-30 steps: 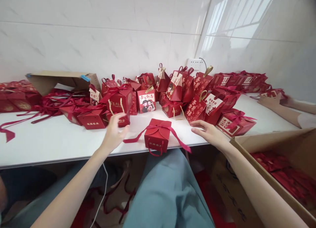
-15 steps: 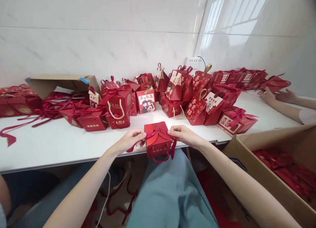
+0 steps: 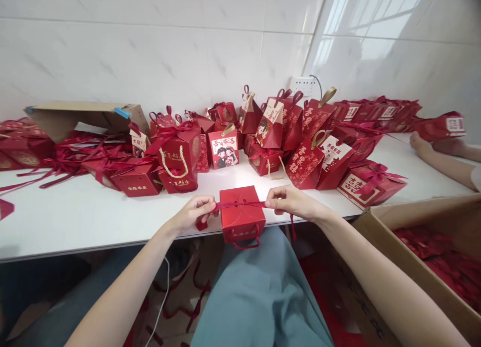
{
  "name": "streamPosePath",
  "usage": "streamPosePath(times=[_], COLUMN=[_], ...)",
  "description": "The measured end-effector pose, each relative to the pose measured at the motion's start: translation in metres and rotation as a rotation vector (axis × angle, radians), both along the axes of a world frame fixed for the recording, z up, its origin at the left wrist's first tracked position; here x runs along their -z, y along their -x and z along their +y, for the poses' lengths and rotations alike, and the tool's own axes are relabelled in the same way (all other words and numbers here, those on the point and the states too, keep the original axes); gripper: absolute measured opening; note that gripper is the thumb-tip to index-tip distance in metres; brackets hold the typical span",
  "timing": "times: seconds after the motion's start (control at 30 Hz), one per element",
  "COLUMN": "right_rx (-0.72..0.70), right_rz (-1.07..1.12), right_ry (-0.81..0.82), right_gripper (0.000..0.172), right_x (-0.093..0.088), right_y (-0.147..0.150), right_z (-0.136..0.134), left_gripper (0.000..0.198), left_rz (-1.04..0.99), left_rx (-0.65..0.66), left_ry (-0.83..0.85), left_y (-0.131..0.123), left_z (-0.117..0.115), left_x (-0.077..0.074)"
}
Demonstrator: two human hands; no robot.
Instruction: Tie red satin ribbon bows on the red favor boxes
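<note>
A small red gift box (image 3: 243, 226) with a red rope handle on its near side sits at the table's front edge before me. Across its top, a dark red ribbon (image 3: 252, 204) runs taut through the holes in the closed flaps. My left hand (image 3: 198, 212) pinches one end of it, just left of the box. On the other side my right hand (image 3: 288, 202) pinches the opposite end, whose tail hangs below the fingers. Neither hand appears to grip the box itself.
Finished red boxes (image 3: 308, 161) crowd the white table (image 3: 56, 219) behind. An open carton (image 3: 90, 110) with ribbons lies at left, and another carton (image 3: 361, 232) of red pieces stands at lower right. At far right, a co-worker's hands (image 3: 428, 145) hold a box.
The bow's loops have gone and the ribbon now lies straight and tight across the box top. My right hand has moved outward to the right. The co-worker's box now faces with its white label.
</note>
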State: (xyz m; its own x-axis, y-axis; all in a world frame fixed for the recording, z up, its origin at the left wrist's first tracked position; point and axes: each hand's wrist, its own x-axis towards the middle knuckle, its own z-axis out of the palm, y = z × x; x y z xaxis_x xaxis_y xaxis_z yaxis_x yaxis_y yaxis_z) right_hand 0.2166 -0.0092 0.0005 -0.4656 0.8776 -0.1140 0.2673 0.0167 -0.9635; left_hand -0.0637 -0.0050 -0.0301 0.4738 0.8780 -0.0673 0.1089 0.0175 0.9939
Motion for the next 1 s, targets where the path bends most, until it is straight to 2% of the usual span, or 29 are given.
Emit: streamPosePath(times=[0.17, 0.3, 0.5, 0.67, 0.8, 0.9, 1.0], right_rx=[-0.023, -0.066, -0.007, 0.007, -0.029, -0.036, 0.017], right_rz=[0.055, -0.009, 0.001, 0.017, 0.052, 0.026, -0.01], right_ry=[0.091, 0.005, -0.221, -0.277, -0.233, -0.315, -0.398], right_gripper=[0.044, 0.043, 0.027, 0.018, 0.022, 0.024, 0.021], right_x=[0.009, 0.002, -0.03, -0.04, -0.039, -0.035, -0.03], right_y=[0.0, -0.005, 0.013, 0.039, 0.046, 0.048, 0.051], right_z=[0.005, 0.003, -0.01, -0.014, -0.011, -0.009, -0.008], left_gripper=[0.052, 0.047, 0.036, 0.033, 0.027, 0.025, 0.023], left_rz=[-0.025, 0.002, 0.092, 0.297, 0.374, 0.412, 0.464], left_rx=[-0.001, 0.02, 0.047, 0.074, 0.019, -0.015, 0.01], left_ry=[-0.011, 0.022, 0.066, 0.056, -0.059, -0.171, -0.296], left_y=[-0.006, -0.008, -0.003, 0.0, -0.001, -0.004, -0.006], left_z=[0.003, -0.002, -0.009, -0.013, -0.019, -0.023, -0.026], left_x=[0.004, -0.002, -0.023, -0.047, -0.059, -0.064, -0.068])
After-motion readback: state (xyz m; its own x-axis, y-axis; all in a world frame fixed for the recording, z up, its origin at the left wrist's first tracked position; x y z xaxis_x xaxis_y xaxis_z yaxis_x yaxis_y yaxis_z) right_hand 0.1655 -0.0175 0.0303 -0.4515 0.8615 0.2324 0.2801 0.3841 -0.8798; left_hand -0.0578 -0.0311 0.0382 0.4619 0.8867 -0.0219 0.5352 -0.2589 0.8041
